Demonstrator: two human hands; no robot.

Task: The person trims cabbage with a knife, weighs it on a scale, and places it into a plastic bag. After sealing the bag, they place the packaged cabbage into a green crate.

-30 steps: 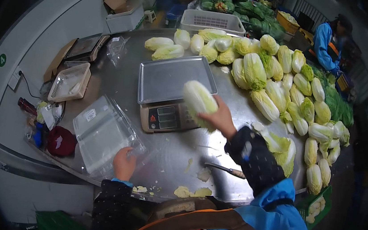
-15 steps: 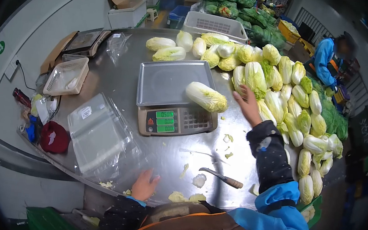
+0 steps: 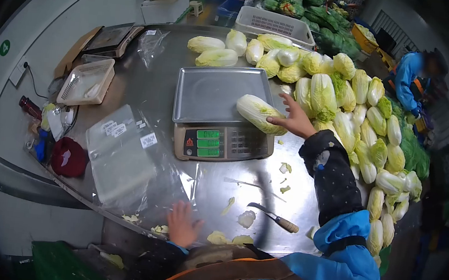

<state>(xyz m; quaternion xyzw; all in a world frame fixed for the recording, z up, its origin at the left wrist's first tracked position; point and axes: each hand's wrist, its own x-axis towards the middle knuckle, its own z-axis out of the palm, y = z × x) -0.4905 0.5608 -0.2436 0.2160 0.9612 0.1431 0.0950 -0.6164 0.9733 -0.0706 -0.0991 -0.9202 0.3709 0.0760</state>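
A napa cabbage [image 3: 260, 113] lies across the right edge of the silver pan [image 3: 218, 95] of a digital scale [image 3: 197, 142], whose green displays are lit. My right hand [image 3: 298, 119] is at the leafy end of that cabbage, fingers spread, with the thumb touching or nearly touching it. By the near table edge, my left hand [image 3: 183, 225] rests with its fingers spread, holding nothing. Clear plastic bags [image 3: 124, 157] with white labels lie to its upper left. A curved knife with a wooden handle [image 3: 284, 223] lies to its right among leaf scraps [image 3: 247, 219].
Many napa cabbages [image 3: 370, 133] are heaped along the right and far side of the metal table. A white crate [image 3: 275, 25] stands behind them. On the left are a small basket [image 3: 86, 82], another scale [image 3: 112, 40] and a dark red cap [image 3: 69, 157]. A co-worker [image 3: 406, 77] is at far right.
My right hand has moved left, from beside the heap to the end of the cabbage on the scale. My left hand has spread flatter. The view has shifted slightly, and the scale's top reading differs.
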